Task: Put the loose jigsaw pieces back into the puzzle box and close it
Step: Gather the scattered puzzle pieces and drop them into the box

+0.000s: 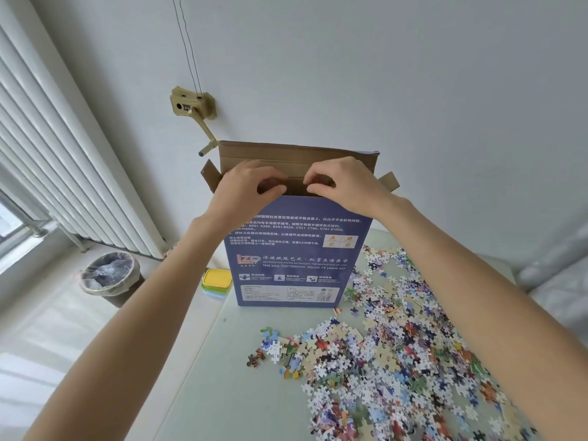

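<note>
I see the puzzle box [296,249] standing upright on its short end near the back of the desk [241,377], blue printed face w/ white text toward me. Top is open: brown cardboard lid flap [286,154] stands up at the rear, small side flaps [388,182] splay out left & right. Both my hands are at the mouth, left hand [246,186] and right hand [339,183], fingers curled over the front edge of the opening; can't tell if they hold pcs. Loose jigsaw pieces [397,361], multicoloured, lie in a wide scattered heap on the desk, in front & to the right of the box, some just beside its base.
</note>
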`<state>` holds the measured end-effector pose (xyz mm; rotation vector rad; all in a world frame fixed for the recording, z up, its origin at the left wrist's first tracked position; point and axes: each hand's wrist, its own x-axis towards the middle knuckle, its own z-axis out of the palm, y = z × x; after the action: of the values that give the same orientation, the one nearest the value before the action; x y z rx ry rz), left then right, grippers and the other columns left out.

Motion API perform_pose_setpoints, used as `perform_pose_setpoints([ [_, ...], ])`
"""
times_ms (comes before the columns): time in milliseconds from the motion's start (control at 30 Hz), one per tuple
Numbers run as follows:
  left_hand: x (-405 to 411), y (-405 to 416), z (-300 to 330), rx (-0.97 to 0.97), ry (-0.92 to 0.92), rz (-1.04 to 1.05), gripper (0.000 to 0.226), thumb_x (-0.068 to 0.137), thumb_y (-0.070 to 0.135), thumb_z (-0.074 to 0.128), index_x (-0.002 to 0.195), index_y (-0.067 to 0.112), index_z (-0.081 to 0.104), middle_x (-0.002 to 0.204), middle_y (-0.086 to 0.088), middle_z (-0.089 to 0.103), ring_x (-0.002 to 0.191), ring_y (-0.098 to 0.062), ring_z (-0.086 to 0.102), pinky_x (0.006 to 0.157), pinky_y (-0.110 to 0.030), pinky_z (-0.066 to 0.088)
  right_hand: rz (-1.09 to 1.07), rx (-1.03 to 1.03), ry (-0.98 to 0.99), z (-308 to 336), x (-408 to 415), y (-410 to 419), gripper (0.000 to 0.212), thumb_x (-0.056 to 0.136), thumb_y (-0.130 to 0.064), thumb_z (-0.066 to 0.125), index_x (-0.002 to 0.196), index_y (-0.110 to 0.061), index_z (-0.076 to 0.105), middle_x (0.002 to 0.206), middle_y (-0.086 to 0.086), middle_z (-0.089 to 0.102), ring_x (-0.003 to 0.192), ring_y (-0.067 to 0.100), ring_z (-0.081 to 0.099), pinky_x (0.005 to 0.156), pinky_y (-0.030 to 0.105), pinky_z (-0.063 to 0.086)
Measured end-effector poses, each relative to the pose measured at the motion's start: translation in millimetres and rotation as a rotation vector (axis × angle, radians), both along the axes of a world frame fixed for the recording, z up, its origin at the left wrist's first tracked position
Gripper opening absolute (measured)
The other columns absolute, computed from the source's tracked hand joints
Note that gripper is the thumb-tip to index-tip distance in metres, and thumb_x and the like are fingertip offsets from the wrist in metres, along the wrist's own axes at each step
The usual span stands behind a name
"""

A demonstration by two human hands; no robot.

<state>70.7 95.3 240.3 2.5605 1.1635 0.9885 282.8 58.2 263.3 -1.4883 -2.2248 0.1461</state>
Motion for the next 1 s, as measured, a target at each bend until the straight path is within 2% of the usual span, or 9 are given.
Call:
perform_pose_setpoints([
  [167,6.7,-32.0,-0.9,0.332,-0.142,-0.034,0.014,0.091,0.025,0.058,0.094,0.017,0.070,0.079,0.009,0.064,0.075,-0.012,0.054,0.064,-0.024,0.046,-0.021,0.299,0.073,-10.0,0.9,-49.1,0.019,0.092,-0.027,0.054,0.093,-0.014,0.068,0.091,-0.004,0.069,0.082,0.011,0.062,0.071,0.026,0.052],
  [267,12.2,-67.5,-35.1,0.327,-0.199,-0.134,0.019,0.093,0.020,0.052,0.094,0.014,0.070,0.076,0.005,0.065,0.071,-0.010,0.056,0.060,-0.022,0.045,-0.055,0.381,0.095,-43.3,7.3,-97.0,0.019,0.092,-0.022,0.054,0.095,-0.011,0.069,0.090,-0.002,0.070,0.081,0.009,0.062,0.069,0.015,0.048],
  [400,5.0,-111.6,-128.0,-0.001,-0.159,-0.132,0.021,0.092,0.023,0.050,0.093,0.013,0.069,0.074,0.005,0.065,0.066,-0.009,0.056,0.056,-0.031,0.051,-0.109,0.130,0.087,-128.9,14.6,-149.1,0.022,0.090,-0.021,0.051,0.100,-0.011,0.069,0.093,-0.001,0.071,0.081,0.013,0.067,0.067,0.024,0.055],
  [500,-7.8,-130.4,-192.8,-0.320,0.043,0.019,0.025,0.087,0.025,0.055,0.110,0.019,0.065,0.092,0.003,0.067,0.078,-0.015,0.061,0.067,-0.037,0.055,-0.185,-0.205,0.019,-194.1,18.4,-168.6,0.027,0.091,-0.020,0.053,0.115,-0.013,0.062,0.115,0.002,0.065,0.106,0.016,0.061,0.090,0.035,0.052],
  [567,-17.5,-134.4,-226.4,-0.583,0.283,0.159,0.051,0.085,0.027,0.062,0.134,0.022,0.047,0.121,-0.004,0.056,0.106,-0.023,0.055,0.088,-0.038,0.050,-0.235,-0.406,-0.047,-230.4,21.1,-176.6,0.040,0.090,-0.024,0.056,0.129,-0.019,0.051,0.135,0.002,0.050,0.125,0.018,0.045,0.107,0.039,0.038],
  [667,-26.7,-137.3,-258.4,-0.880,0.517,0.329,0.095,0.078,0.042,0.069,0.148,0.016,0.012,0.141,-0.012,0.028,0.126,-0.032,0.031,0.097,-0.039,0.038,-0.342,-0.656,-0.113,-270.9,20.1,-180.5,0.072,0.081,-0.041,0.066,0.142,-0.029,0.030,0.151,0.006,0.023,0.138,0.026,0.022,0.113,0.046,0.022],
  [767,-26.3,-140.4,-278.8,-0.996,0.523,0.414,0.116,0.066,0.059,0.073,0.148,0.011,0.006,0.139,-0.013,0.022,0.126,-0.033,0.025,0.100,-0.041,0.036,-0.446,-0.811,-0.130,-297.4,12.6,-173.2,0.098,0.071,-0.056,0.069,0.146,-0.036,0.010,0.156,0.008,0.000,0.142,0.036,0.001,0.112,0.060,0.008],
  [867,-14.8,-136.9,-289.2,-0.989,0.469,0.423,0.117,0.060,0.061,0.076,0.145,0.011,0.013,0.135,-0.013,0.024,0.124,-0.032,0.025,0.102,-0.041,0.035,-0.470,-0.884,-0.182,-308.8,6.4,-152.9,0.118,0.066,-0.063,0.069,0.147,-0.033,-0.011,0.154,0.012,-0.020,0.140,0.040,-0.014,0.109,0.062,-0.002],
  [1000,14.6,-135.8,-289.5,-0.986,0.419,0.290,0.107,0.058,0.055,0.080,0.141,0.022,0.022,0.133,-0.012,0.025,0.120,-0.031,0.027,0.101,-0.040,0.036,-0.371,-0.925,-0.227,-311.8,2.8,-132.6,0.128,0.060,-0.068,0.069,0.145,-0.029,-0.019,0.154,0.012,-0.021,0.141,0.036,-0.013,0.111,0.059,0.000],
])
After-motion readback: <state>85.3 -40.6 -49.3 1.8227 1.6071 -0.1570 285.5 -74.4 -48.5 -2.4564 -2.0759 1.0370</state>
